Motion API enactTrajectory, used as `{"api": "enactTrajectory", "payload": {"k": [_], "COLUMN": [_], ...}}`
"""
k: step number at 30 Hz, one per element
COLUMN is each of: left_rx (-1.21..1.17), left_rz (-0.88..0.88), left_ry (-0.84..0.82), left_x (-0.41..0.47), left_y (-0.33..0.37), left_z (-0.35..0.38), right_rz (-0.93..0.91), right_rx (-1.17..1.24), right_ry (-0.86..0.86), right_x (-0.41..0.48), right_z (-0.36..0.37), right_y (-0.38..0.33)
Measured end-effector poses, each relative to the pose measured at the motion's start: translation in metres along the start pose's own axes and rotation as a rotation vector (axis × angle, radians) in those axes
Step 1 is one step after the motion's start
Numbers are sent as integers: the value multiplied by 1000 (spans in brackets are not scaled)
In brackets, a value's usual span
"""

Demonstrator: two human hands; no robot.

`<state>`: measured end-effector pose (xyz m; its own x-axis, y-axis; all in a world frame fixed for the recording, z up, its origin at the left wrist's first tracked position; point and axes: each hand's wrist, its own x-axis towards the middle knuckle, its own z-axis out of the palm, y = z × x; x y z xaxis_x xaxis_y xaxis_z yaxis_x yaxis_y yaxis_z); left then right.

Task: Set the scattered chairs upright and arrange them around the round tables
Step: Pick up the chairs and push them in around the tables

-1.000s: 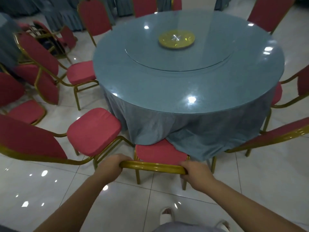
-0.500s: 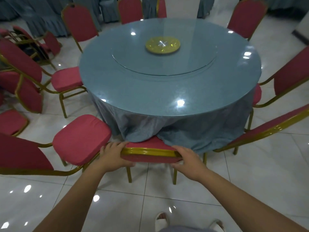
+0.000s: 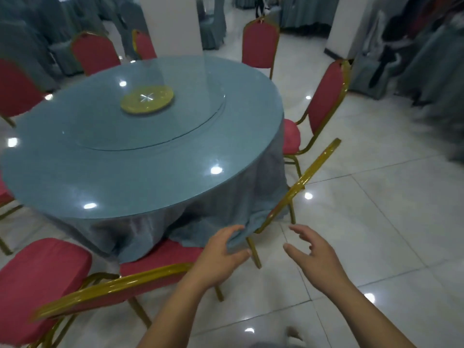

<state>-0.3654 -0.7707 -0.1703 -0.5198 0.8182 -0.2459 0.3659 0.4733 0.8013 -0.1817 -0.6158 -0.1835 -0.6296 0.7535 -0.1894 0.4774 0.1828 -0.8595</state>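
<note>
Chair (image 3: 301, 183): upright at the bench's (image 3: 125, 172) right edge, top rail seen edge-on.
Left hand (image 3: 221, 257): fingers spread, holding nothing, at the cloth (image 3: 251, 197) hem; contact cannot be told.
Right hand (image 3: 312, 254): wide, empty, near the rail's low end.
Grip: best taken with 1 hand on each end of the rail.
Caution: the hem seems to lie on the seat, so lift it clear before pushing.
Spacing: centre between the 2 neighbours, near chair (image 3: 155, 259) and far chair (image 3: 324, 101).

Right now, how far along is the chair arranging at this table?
Done: upright chairs stand around the round table, the nearest chair tucked under the cloth. In hand: the open left hand and right hand reach toward the next chair. Left: probably aligning it.
</note>
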Motion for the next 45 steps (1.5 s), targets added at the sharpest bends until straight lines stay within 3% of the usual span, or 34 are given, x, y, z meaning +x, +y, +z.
{"api": "enactTrajectory", "payload": {"k": [5,10,18,25,31,36,39,45], "left_rx": [-68,-89,27,133,60,176,258,386], "left_rz": [-43,-35,-96,-220,-296,-400,-396,-549], "left_ry": [-47,30,118,-91,-243,-436,-350,103], "left_x": [43,87,163,279,341,361,353,340], "left_y": [44,77,116,132,137,146,147,156], "left_z": [65,109,119,121,136,143,149,184], "right_rz": [7,12,-13,-128,-219,-271,-352,-590], "right_rx": [31,22,-35,-263,-642,-949,-1012,-1077], "right_ry": [30,34,7,-110,-323,-499,-638,-772], "right_x": [26,57,134,261,362,430,454,493], "right_z": [-76,-137,-200,-233,-249,-247,-239,-230], "right_y": [35,69,80,67,49,51,62,71]}}
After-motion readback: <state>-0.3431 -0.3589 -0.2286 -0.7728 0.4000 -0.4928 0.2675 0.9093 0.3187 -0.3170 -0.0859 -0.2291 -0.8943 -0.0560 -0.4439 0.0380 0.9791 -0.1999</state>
